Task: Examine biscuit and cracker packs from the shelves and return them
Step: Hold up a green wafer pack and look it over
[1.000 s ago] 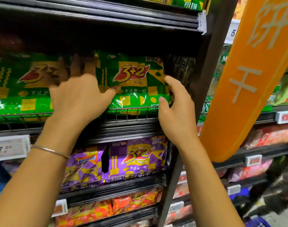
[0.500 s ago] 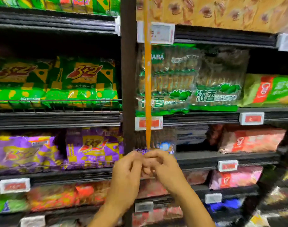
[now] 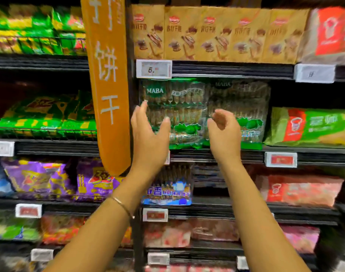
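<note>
Two clear-and-green MABA cracker packs stand side by side on the middle shelf, the left pack and the right pack. My left hand is raised in front of the left pack's left edge, fingers spread, holding nothing. My right hand hovers in front of the seam between the two packs with fingers loosely curled and empty. Whether either hand touches the packs I cannot tell.
An orange hanging sign juts out just left of my left hand. Green 3+2 packs and purple 3+2 packs fill the left bay. Brown boxes sit above, a blue pack below, a green-red pack to the right.
The view swung right from the green 3+2 packs to the MABA bay. My hands left the 3+2 pack, met low together, then rose apart in front of the MABA packs.
</note>
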`<action>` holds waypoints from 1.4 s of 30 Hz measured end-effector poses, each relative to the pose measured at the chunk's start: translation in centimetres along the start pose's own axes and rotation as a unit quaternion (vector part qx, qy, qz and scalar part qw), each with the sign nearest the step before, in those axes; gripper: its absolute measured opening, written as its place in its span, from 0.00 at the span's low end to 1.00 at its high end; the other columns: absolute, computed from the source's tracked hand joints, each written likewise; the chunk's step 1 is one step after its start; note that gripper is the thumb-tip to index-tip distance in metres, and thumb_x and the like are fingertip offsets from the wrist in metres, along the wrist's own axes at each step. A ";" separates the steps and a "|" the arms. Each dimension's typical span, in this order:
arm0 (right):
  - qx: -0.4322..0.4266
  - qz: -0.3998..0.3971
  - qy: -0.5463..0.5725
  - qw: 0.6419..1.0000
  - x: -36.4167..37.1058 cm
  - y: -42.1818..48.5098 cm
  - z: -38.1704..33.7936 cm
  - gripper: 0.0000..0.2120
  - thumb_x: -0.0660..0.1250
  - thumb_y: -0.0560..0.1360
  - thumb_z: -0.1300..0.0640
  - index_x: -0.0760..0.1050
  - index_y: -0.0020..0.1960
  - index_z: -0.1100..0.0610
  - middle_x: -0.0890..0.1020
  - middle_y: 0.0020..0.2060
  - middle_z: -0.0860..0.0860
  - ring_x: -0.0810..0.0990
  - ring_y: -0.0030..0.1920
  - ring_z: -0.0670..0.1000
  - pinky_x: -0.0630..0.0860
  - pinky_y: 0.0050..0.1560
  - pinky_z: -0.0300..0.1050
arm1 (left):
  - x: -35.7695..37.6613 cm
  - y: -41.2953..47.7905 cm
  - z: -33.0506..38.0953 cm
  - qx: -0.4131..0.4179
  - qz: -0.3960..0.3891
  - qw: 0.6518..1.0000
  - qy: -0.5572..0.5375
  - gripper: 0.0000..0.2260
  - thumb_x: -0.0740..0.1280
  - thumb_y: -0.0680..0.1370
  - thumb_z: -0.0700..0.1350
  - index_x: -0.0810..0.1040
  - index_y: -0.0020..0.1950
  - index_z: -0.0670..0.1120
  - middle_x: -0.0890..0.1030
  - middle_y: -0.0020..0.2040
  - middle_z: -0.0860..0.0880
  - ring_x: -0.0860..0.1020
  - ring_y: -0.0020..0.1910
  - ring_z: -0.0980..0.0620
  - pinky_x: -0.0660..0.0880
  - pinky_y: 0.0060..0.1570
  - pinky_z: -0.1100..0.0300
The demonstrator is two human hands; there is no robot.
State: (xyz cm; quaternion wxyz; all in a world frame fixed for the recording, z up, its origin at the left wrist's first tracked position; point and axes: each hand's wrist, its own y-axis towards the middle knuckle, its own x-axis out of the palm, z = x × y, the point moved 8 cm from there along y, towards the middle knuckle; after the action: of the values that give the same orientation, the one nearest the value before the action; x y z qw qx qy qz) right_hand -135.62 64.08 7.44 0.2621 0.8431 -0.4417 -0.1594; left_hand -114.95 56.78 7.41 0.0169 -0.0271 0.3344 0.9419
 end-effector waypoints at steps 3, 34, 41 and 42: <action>0.014 -0.054 -0.028 0.998 1.5 1.0 0.0 0.18 0.67 0.83 0.52 0.72 0.71 0.55 0.78 0.63 0.51 0.78 0.59 0.50 0.75 0.60 0.47 | 0.0 1.3 -0.1 -0.045 -0.002 0.999 0.012 0.30 0.67 0.84 0.47 0.59 0.83 0.45 0.63 0.82 0.46 0.61 0.80 0.50 0.60 0.79 0.50; -0.025 -0.026 -0.120 0.992 1.3 5.3 -1.6 0.30 0.60 0.78 0.30 0.72 0.71 0.48 0.82 0.55 0.46 0.80 0.58 0.55 0.78 0.57 0.57 | 2.3 2.8 1.1 -0.022 -0.060 0.980 0.190 0.44 0.68 0.81 0.54 0.35 0.81 0.68 0.53 0.82 0.42 0.58 0.80 0.38 0.64 0.73 0.41; -0.016 -0.030 -0.097 0.995 2.7 6.0 -2.4 0.24 0.60 0.82 0.37 0.77 0.68 0.52 0.82 0.62 0.52 0.79 0.63 0.59 0.77 0.61 0.60 | 2.6 3.3 0.1 -0.052 -0.024 0.987 0.152 0.49 0.72 0.79 0.55 0.37 0.85 0.53 0.56 0.74 0.48 0.56 0.76 0.42 0.55 0.62 0.56; -0.029 -0.020 -0.097 0.995 2.6 5.9 -2.4 0.21 0.61 0.83 0.40 0.78 0.67 0.52 0.83 0.61 0.51 0.79 0.62 0.58 0.78 0.60 0.58 | 2.5 3.3 0.0 -0.051 -0.020 0.989 0.141 0.49 0.72 0.78 0.55 0.38 0.85 0.53 0.57 0.73 0.49 0.56 0.76 0.43 0.55 0.63 0.56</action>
State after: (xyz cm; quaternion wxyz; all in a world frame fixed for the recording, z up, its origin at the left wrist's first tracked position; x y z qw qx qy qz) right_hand -136.86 59.86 12.71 0.2392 0.8244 -0.4431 -0.2585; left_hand -117.57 54.26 9.33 -0.0125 -0.1670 0.2848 0.9438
